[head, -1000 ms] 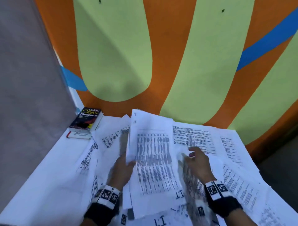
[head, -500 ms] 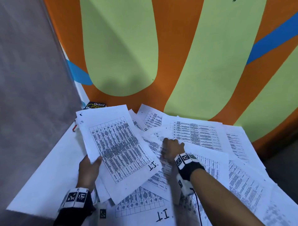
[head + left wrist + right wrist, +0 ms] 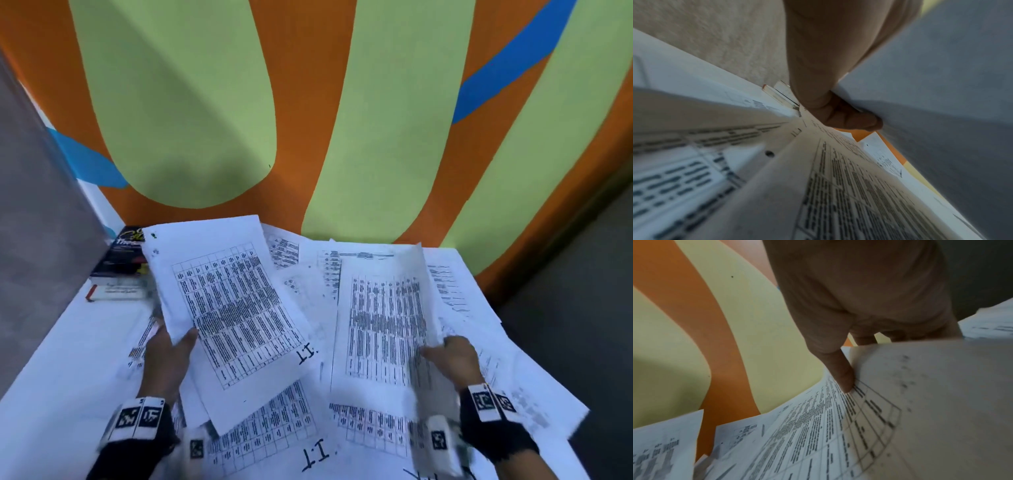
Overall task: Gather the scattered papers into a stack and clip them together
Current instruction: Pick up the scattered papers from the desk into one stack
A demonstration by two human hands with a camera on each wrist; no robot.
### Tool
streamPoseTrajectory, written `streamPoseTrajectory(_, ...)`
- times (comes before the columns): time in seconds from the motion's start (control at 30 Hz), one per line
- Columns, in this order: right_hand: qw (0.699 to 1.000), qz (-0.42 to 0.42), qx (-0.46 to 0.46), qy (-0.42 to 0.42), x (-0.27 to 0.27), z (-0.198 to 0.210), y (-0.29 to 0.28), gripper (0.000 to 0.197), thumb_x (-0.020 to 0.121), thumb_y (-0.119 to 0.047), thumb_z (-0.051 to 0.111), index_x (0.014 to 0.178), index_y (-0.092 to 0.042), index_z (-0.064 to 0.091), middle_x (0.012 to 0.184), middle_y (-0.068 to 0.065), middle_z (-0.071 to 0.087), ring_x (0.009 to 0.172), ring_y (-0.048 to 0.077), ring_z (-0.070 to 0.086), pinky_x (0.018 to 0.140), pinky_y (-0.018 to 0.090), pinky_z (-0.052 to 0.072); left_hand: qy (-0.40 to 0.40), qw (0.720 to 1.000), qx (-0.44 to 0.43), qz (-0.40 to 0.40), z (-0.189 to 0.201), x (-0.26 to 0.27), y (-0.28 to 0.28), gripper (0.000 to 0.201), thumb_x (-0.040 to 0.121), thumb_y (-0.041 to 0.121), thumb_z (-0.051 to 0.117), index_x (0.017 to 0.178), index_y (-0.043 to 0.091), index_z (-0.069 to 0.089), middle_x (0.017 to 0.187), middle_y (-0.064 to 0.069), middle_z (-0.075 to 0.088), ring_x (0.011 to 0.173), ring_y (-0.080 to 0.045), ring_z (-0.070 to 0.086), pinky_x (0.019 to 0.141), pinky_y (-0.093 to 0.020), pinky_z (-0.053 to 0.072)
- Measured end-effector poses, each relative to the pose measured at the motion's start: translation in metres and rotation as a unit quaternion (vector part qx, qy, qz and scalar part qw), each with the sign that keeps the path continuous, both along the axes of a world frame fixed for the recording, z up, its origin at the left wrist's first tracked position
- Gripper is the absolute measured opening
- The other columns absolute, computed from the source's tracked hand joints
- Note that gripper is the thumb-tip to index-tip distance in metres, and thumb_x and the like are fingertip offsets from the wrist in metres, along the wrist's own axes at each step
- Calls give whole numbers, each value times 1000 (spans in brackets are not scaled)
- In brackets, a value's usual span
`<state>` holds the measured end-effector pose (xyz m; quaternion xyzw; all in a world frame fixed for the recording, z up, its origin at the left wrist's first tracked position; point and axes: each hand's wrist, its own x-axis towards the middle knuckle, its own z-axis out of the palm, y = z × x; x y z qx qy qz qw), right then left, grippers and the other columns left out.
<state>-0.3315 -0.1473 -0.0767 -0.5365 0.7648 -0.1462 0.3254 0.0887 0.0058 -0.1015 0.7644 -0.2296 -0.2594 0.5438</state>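
White printed sheets with tables lie scattered over the white table [image 3: 51, 377]. My left hand [image 3: 171, 353] grips a small stack of sheets [image 3: 233, 315] by its left edge and holds it raised and tilted over the table; the left wrist view shows its thumb [image 3: 849, 116] on the paper. At the right, my right hand [image 3: 448, 356] pinches the right edge of a single sheet [image 3: 380, 325] and lifts it, thumb [image 3: 844, 376] on the printed side. More loose sheets [image 3: 267, 442] lie beneath and behind. No clip is visible.
A dark thesaurus [image 3: 120, 260] on another book sits at the table's back left corner, partly hidden by the held stack. A wall [image 3: 308, 120] painted orange, green and blue stands right behind the table. Grey floor lies to the left and right.
My right hand has come back from the middle of the table to the right, lifting one sheet by its edge. The left hand still holds its stack, now a little higher.
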Motion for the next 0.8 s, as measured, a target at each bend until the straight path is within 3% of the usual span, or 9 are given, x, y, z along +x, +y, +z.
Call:
streamPoseTrajectory(0.1,999,-18,-5,-50,-4,-5,5,34,75,-6,77,57,-10,48,56,4,48,51,17,46,49,23,32,-17,999,5,-31,1,-10,-11,18,93,10,58,110,3,61,102,-18,65,92,-33,62,79,-39,46)
streamPoseTrajectory(0.17,996,-36,-23,-84,-3,-4,7,26,70,-1,80,66,-7,55,64,7,54,56,19,49,56,27,41,-48,997,12,-55,3,-17,-15,20,93,7,57,111,-1,61,98,-16,63,89,-32,60,77,-37,44)
streamPoseTrajectory(0.23,989,-62,-66,-115,-4,4,7,31,69,-1,81,91,-3,60,79,11,61,66,24,57,65,35,50,-78,994,16,-74,7,-21,-16,20,93,6,57,111,-2,61,97,-16,63,89,-31,60,76,-36,43)
streamPoseTrajectory(0.33,979,-23,-175,-100,-4,53,12,38,70,-1,78,103,-5,61,90,13,69,76,27,67,70,40,56,-93,992,21,-83,10,-23,-17,25,93,6,56,117,2,59,103,-16,64,100,-34,61,84,-41,47)
streamPoseTrajectory(0.43,945,54,-278,-163,-7,123,17,36,72,7,75,102,-9,62,85,2,68,65,-2,65,61,19,55,-90,990,24,-104,15,-29,-22,31,93,4,55,124,-1,56,110,-17,64,102,-31,59,87,-40,45)
streamPoseTrajectory(0.47,929,72,-303,-200,-7,145,18,41,73,7,75,107,-12,61,86,-3,69,66,-5,66,62,13,55,-84,990,19,-111,18,-33,-24,33,94,4,55,126,0,55,113,-18,64,103,-31,59,88,-40,45)
streamPoseTrajectory(0.53,894,85,-332,-289,-11,174,15,44,75,5,74,112,-15,59,84,-5,73,71,0,69,65,18,57,-67,990,7,-127,24,-42,-30,34,94,4,54,128,0,53,115,-18,63,102,-29,59,86,-36,46)
streamPoseTrajectory(0.67,870,52,-291,-396,-6,178,-5,46,79,7,70,120,-8,56,85,-4,76,69,9,70,57,21,55,-73,980,-3,-185,39,-59,-45,36,95,9,55,130,3,52,117,-14,62,105,-27,59,87,-34,45)
streamPoseTrajectory(0.8,898,33,-155,-411,16,135,-17,34,78,3,71,111,6,62,77,8,74,60,14,66,50,17,49,-71,959,6,-273,56,-75,-53,38,96,18,53,131,3,52,120,-21,63,111,-37,59,87,-37,49)
